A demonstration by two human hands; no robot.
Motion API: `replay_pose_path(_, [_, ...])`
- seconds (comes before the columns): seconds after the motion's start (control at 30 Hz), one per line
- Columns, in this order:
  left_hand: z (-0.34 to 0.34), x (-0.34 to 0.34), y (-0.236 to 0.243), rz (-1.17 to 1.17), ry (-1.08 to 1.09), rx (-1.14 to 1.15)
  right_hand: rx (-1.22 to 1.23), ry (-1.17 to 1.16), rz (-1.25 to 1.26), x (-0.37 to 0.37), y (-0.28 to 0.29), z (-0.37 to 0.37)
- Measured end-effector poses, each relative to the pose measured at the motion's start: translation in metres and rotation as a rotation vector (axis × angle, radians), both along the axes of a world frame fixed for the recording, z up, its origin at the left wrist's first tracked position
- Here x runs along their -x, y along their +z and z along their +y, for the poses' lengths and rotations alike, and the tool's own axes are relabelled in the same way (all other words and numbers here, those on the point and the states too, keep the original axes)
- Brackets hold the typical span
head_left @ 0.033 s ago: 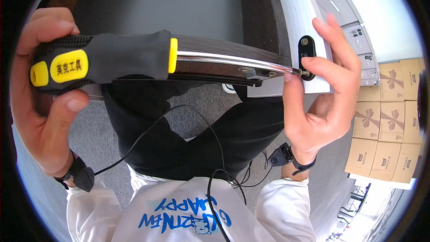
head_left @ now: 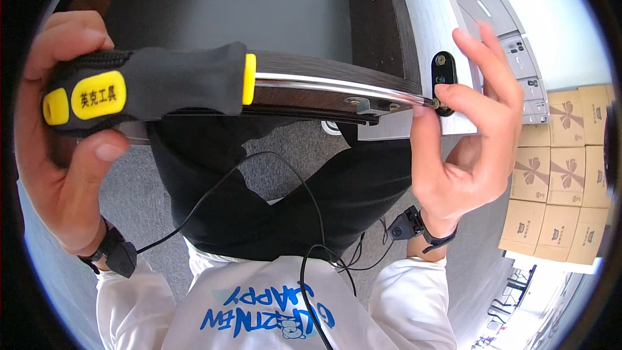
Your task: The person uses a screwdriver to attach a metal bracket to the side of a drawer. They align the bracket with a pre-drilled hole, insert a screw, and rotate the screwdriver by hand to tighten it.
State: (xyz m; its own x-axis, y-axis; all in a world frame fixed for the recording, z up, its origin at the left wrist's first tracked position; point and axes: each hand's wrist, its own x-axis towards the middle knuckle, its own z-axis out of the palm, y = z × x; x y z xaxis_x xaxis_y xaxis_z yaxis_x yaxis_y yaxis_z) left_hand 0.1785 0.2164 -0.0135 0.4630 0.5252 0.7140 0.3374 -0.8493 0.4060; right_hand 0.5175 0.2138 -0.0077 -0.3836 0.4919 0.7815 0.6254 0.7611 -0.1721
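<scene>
In the head view, the person's left hand (head_left: 58,168), at the left edge of the frame, is wrapped round the black and yellow handle of a screwdriver (head_left: 194,84), which lies almost level across the upper half, its bright shaft (head_left: 337,86) running right. The tip meets a screw (head_left: 442,105) at the lower end of an upright black plate (head_left: 444,68), right of centre. Beside it is the right hand (head_left: 470,155), thumb and forefinger close about the tip, other fingers spread; whether it pinches the screw cannot be told. The plate sits on a pale board (head_left: 418,10) with a smooth, faintly grained face. Left of the board, a dark wooden box (head_left: 398,10) fills the upper middle, with a small metal bracket (head_left: 358,105) near its lower edge. Grey speckled carpet (head_left: 278,142) shows at centre, between black trousers (head_left: 201,201). Pale cabinets (head_left: 486,10) stand at upper right, near a white wall (head_left: 567,39); below them, brown cartons (head_left: 560,175) are stacked at the right.
</scene>
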Motion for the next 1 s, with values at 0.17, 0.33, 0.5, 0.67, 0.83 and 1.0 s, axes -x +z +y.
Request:
replay_pose_path(0.17, [0.000, 0.008, 0.005, 0.019, -0.054, -0.059, -0.104, -0.092, -0.102, 0.007, 0.013, -0.003])
replay_pose_path(0.33, [-0.052, -0.017, 0.002, -0.012, 0.382, 0.121, -0.076, -0.162, -0.188, 0.015, 0.019, -0.012])
replay_pose_path(0.5, [-0.075, -0.017, 0.004, -0.089, 0.311, 0.147, -0.040, -0.147, -0.240, 0.028, 0.038, -0.020])
replay_pose_path(0.67, [-0.092, -0.005, -0.003, -0.247, 0.241, 0.203, 0.031, -0.063, -0.268, 0.040, 0.065, -0.031])
replay_pose_path(0.83, [-0.098, 0.005, -0.024, -0.278, 0.163, 0.259, 0.073, -0.033, -0.402, 0.076, 0.121, -0.034])
replay_pose_path(1.0, [-0.098, 0.007, -0.045, -0.343, 0.085, 0.373, 0.099, 0.166, -0.559, 0.140, 0.149, 0.007])
